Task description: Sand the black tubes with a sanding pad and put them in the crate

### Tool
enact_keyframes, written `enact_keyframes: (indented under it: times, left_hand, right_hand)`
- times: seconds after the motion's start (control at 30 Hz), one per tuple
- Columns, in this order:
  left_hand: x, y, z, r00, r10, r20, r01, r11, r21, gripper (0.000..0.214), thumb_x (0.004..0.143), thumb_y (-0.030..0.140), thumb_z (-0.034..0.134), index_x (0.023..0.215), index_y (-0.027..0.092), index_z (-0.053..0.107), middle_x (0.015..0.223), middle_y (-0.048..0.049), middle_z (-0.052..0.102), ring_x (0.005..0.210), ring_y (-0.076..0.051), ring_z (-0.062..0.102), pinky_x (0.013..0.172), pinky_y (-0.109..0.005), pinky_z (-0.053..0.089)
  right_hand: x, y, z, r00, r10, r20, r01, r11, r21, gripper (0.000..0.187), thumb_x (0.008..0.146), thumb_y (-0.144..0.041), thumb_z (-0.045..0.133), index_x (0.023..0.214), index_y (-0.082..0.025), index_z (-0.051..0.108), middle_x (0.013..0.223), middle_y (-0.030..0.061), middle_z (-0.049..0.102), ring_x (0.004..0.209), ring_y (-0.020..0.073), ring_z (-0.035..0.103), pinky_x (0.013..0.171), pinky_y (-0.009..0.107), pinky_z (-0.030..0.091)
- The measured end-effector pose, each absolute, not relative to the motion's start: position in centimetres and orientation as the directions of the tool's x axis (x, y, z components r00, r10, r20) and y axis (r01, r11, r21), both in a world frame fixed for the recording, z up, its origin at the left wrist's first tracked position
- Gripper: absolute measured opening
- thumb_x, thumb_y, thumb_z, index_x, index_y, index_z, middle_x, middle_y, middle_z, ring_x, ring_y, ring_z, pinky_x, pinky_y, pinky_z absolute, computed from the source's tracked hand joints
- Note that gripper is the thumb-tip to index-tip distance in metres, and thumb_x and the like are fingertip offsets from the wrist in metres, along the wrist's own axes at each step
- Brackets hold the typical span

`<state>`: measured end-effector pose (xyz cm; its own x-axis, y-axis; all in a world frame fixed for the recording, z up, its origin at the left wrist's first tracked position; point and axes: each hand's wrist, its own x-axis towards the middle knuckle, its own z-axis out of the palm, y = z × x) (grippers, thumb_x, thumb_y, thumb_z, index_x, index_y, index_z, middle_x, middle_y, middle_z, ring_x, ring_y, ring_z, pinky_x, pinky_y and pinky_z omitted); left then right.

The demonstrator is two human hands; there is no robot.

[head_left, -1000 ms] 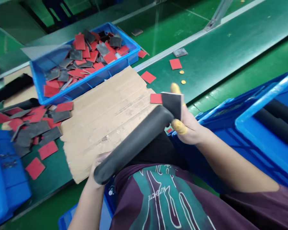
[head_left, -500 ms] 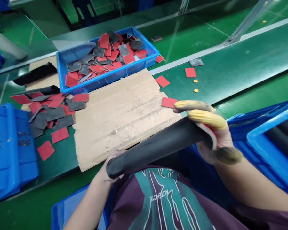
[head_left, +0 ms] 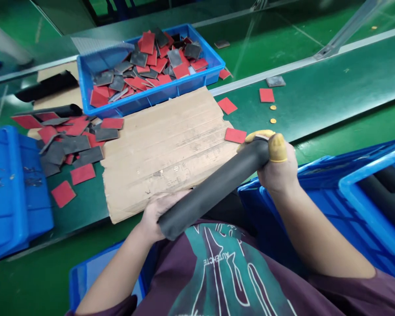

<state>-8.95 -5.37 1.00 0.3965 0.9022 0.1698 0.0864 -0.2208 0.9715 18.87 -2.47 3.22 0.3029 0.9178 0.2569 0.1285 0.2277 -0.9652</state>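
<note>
Slanting across my lap is a black rolled sheet (head_left: 213,186), tube-like, with a smooth matte outside. My left hand (head_left: 156,215) grips its lower left end, the fingers mostly behind it. At the upper right end, my right hand (head_left: 278,164) is closed on it, with yellow finger covers on the thumb and fingers. A pale edge shows at the sheet's end under that hand; what it belongs to is hard to tell. A red square pad (head_left: 235,135) lies by the right fingertips, on the edge of a flat cardboard sheet (head_left: 164,153).
A blue tray (head_left: 148,103) full of red and grey pads stands at the back. Loose pads (head_left: 75,144) are piled left, near a blue bin (head_left: 16,188) and black curved sheets (head_left: 48,85). Blue crates (head_left: 349,182) stand right; two yellow discs (head_left: 273,120) lie on the green bench (head_left: 332,96).
My right hand has closed round the upper end of the black rolled sheet, its thumb now on top. The sheet is tilted more steeply, and its lower end has shifted slightly right.
</note>
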Motion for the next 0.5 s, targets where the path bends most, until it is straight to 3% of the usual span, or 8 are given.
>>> enact_keyframes:
  times: [0.07,0.13,0.2,0.27,0.4,0.5]
  left_hand:
    - [-9.2,-4.6,1.9,0.538,0.750,0.385,0.149,-0.534,0.832,0.038,0.083,0.036,0.071,0.119,0.022,0.072,0.095,-0.0094,0.079,0.073,-0.021,0.074,0.063,-0.030,0.056]
    - [-9.4,-3.8,2.6,0.662,0.552,0.507,0.232,-0.794,0.562,0.041,0.093,0.028,0.055,0.133,0.017,0.060,0.083,-0.0087,0.076,0.060,-0.018,0.067,0.054,-0.029,0.049]
    - [-9.2,-3.3,3.1,0.725,0.428,0.540,0.296,-0.901,0.316,0.042,0.097,0.021,0.045,0.136,0.012,0.054,0.067,-0.0043,0.068,0.052,-0.017,0.059,0.050,-0.030,0.041]
    - [-8.5,-3.0,3.3,0.754,0.348,0.558,0.297,-0.937,0.183,0.044,0.097,0.016,0.040,0.139,0.009,0.050,0.061,-0.0021,0.061,0.050,-0.017,0.055,0.050,-0.030,0.038]
    - [-5.8,-2.5,3.1,0.753,0.254,0.607,0.235,-0.966,0.112,0.052,0.101,0.018,0.034,0.152,0.009,0.036,0.061,-0.0031,0.061,0.050,-0.019,0.054,0.049,-0.031,0.036]
    - [-3.0,-2.0,2.9,0.735,0.245,0.632,0.123,-0.965,0.231,0.054,0.101,0.019,0.038,0.155,0.020,0.033,0.068,-0.0035,0.066,0.054,-0.017,0.059,0.053,-0.028,0.044]
  right_hand:
    - [19.4,-2.7,3.6,0.301,0.938,0.169,0.168,0.122,-0.978,0.062,0.078,-0.083,0.050,0.074,-0.023,0.063,0.061,0.0011,0.057,0.055,0.0177,0.058,0.049,0.032,0.046]
    - [20.1,-3.1,3.9,0.260,0.964,0.052,0.172,0.006,-0.985,0.068,0.071,-0.089,0.050,0.066,-0.023,0.060,0.051,-0.0006,0.050,0.042,0.0142,0.048,0.038,0.029,0.036]
    - [20.8,-3.5,4.3,0.213,0.975,-0.067,0.129,-0.096,-0.987,0.072,0.068,-0.093,0.047,0.064,-0.022,0.058,0.043,-0.0021,0.045,0.035,0.0124,0.041,0.033,0.028,0.028]
    - [21.4,-4.2,4.8,0.236,0.964,-0.123,0.065,-0.142,-0.988,0.073,0.065,-0.094,0.049,0.069,-0.022,0.060,0.043,-0.0029,0.045,0.034,0.0115,0.041,0.032,0.027,0.028]
    - [22.5,-6.3,6.2,0.378,0.911,-0.168,-0.107,-0.138,-0.985,0.073,0.050,-0.083,0.073,0.085,-0.020,0.065,0.057,-0.0031,0.056,0.037,0.0084,0.042,0.031,0.024,0.028]
    - [25.1,-8.3,8.0,0.452,0.876,-0.165,-0.167,-0.098,-0.981,0.071,0.044,-0.072,0.080,0.090,-0.020,0.066,0.063,-0.0020,0.060,0.042,0.0114,0.048,0.033,0.026,0.035]
